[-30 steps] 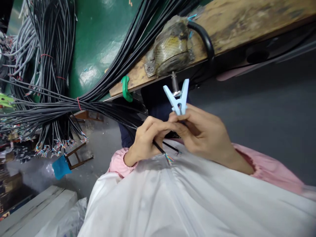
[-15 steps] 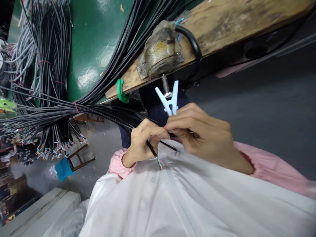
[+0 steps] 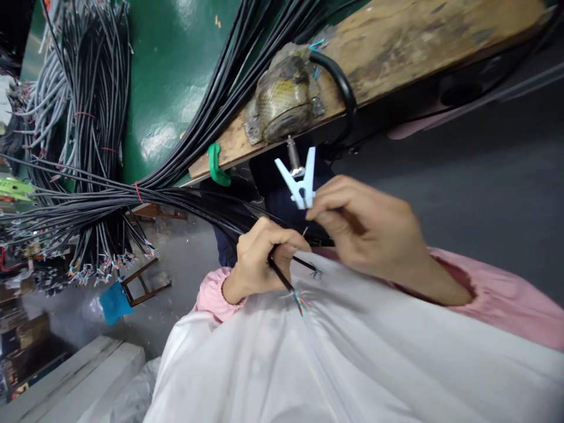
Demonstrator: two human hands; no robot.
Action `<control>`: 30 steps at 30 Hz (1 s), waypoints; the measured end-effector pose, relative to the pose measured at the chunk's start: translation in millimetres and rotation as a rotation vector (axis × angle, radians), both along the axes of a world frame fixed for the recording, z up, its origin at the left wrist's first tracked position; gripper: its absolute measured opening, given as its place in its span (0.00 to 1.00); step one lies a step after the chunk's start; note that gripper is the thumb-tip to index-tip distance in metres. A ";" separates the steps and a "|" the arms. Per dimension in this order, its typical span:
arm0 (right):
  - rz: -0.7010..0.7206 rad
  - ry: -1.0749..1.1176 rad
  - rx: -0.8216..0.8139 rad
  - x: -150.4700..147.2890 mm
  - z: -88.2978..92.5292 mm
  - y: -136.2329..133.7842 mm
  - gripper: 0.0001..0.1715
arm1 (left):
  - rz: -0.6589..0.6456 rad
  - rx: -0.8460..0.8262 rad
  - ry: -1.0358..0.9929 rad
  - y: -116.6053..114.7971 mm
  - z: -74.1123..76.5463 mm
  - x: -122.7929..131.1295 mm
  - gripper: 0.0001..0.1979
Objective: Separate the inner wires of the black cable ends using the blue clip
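Bodyward of the blue clip, the left hand clamps a slanting black cable. The right hand (nearer it) pinches fingertips together.

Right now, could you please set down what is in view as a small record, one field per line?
left hand: closed around a round black cable with multicoloured wires at its end
right hand: fingertips close together beside a pale-blue plastic V-shaped clip; contact unclear
clip handles: spread, pointing toward the bench
cable bundle: long thin black cables, bound by a thin red tie
bench: glossy green tabletop, with a stained wooden plank along its edge
sleeves: pink, gathered at the wrists
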State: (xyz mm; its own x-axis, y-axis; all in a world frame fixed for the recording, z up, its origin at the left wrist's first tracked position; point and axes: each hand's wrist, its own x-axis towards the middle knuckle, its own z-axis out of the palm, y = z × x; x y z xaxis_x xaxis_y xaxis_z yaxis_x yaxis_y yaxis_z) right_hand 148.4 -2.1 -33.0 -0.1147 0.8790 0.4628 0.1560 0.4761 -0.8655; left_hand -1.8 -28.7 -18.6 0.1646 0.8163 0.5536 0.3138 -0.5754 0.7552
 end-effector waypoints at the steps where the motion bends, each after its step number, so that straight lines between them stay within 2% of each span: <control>1: -0.022 0.062 -0.095 -0.2 -1.4 2.6 0.11 | 0.020 0.032 -0.026 -0.4 -0.5 2.9 0.09; 3: 0.002 0.225 -0.324 -3.8 -1.0 9.6 0.18 | 0.089 0.080 -0.086 -0.7 -1.4 9.7 0.10; 5: 0.141 0.424 -0.544 -11.5 3.1 18.5 0.30 | 0.182 0.050 -0.114 0.0 -1.7 16.5 0.13; 7: 0.313 0.605 -0.705 -20.9 8.7 27.8 0.38 | 0.268 -0.036 -0.107 1.7 -1.0 22.2 0.17; 9: 0.402 0.760 -0.813 -28.3 12.8 35.6 0.38 | 0.324 -0.098 -0.076 4.3 0.3 26.5 0.19; 11: 0.430 0.867 -0.877 -32.0 14.6 40.2 0.35 | 0.364 -0.067 -0.053 7.5 1.6 29.8 0.19; 15: 0.465 0.901 -0.943 -31.1 15.0 41.1 0.35 | 0.390 0.100 -0.060 13.9 2.5 34.2 0.12; 18: 0.515 0.859 -0.944 -29.5 12.0 40.9 0.36 | 0.382 0.084 -0.053 17.0 2.3 34.0 0.12; 21: 0.538 0.805 -0.912 -27.0 1.5 41.7 0.38 | 0.356 0.072 -0.038 17.2 2.1 32.7 0.13; 26: 0.475 0.771 -0.919 -14.0 -17.6 33.4 0.35 | 0.365 0.152 -0.067 11.7 0.3 32.6 0.10; 28: 0.429 0.748 -0.893 -7.4 -19.8 26.8 0.31 | 0.270 0.146 -0.109 10.8 -1.5 26.2 0.08; 30: 0.401 0.713 -0.866 -2.3 -19.8 20.4 0.26 | 0.058 0.049 -0.156 12.4 -4.2 11.9 0.06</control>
State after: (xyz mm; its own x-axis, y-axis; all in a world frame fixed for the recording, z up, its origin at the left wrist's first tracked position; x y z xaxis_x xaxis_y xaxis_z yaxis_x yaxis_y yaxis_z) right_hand 146.1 18.3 -52.8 -0.4104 0.8906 -0.1962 -0.5174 -0.4045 -0.7541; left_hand 10.1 -16.3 -22.8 0.0273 0.7935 0.6079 0.2288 -0.5970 0.7689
